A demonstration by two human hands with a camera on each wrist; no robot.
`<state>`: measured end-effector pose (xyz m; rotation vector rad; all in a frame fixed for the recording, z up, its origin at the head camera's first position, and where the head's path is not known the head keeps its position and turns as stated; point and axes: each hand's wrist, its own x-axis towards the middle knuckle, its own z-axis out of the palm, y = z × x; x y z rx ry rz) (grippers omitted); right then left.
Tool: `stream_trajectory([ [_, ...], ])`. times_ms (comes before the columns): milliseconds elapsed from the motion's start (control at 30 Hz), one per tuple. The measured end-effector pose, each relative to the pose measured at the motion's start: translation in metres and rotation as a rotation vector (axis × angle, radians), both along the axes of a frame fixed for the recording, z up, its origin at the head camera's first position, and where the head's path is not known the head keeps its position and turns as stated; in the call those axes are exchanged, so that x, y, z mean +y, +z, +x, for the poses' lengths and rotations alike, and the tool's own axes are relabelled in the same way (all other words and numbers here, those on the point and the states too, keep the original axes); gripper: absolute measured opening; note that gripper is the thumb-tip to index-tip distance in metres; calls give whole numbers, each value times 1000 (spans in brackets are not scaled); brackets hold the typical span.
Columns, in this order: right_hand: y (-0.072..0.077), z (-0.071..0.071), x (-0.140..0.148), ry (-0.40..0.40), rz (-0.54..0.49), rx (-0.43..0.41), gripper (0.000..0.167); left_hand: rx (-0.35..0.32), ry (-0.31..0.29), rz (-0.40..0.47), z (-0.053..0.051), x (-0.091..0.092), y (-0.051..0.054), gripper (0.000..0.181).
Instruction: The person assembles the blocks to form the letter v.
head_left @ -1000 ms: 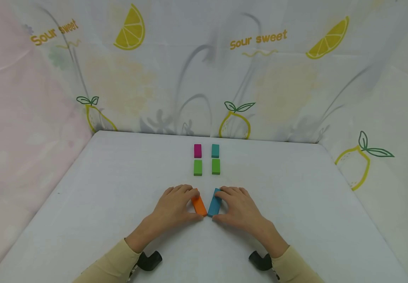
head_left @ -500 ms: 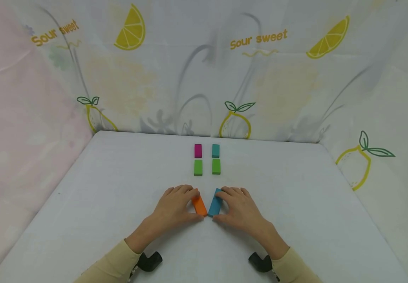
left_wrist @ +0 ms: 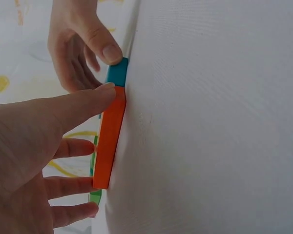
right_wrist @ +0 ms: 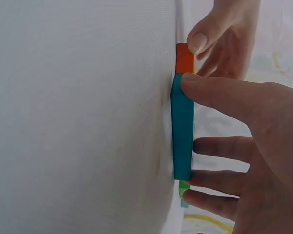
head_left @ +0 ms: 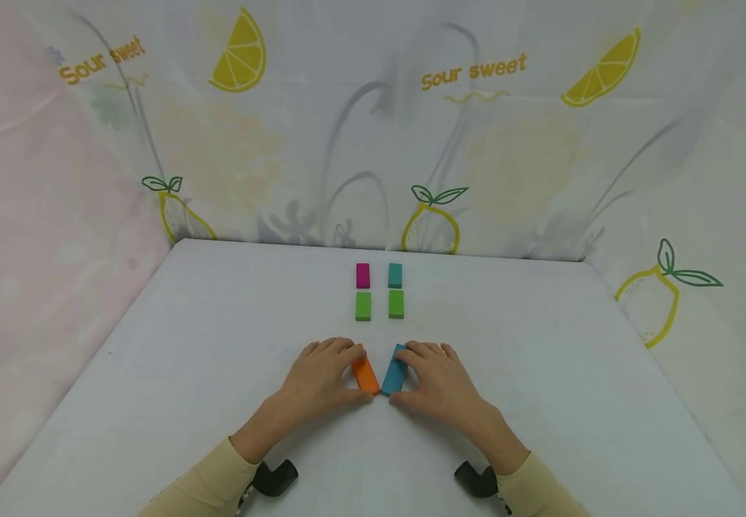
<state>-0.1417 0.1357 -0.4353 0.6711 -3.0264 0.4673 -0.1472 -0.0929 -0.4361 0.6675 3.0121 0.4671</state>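
Note:
An orange rectangular block (head_left: 365, 375) lies flat on the white table, slanting toward the middle. My left hand (head_left: 314, 377) grips it, thumb at the near end and fingers at the far end, as the left wrist view shows on the orange block (left_wrist: 110, 141). Mirroring it, a blue block (head_left: 394, 376) slants the other way, and my right hand (head_left: 440, 380) holds it by both ends. In the right wrist view the thumb presses one end of the blue block (right_wrist: 183, 129). The near corners of both blocks meet or almost touch, forming a V.
Beyond the hands stand two short columns: a magenta block (head_left: 362, 276) behind a green block (head_left: 362, 306), and a teal block (head_left: 395, 276) behind another green block (head_left: 395, 304). A lemon-printed cloth (head_left: 321, 129) rises behind the white table (head_left: 217, 323).

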Motion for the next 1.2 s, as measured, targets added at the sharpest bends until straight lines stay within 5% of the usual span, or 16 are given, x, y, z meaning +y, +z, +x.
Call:
stream_trajectory([
  [1200, 8, -5, 3, 26, -44, -59, 53, 80, -10, -37, 8, 0, 4, 53],
])
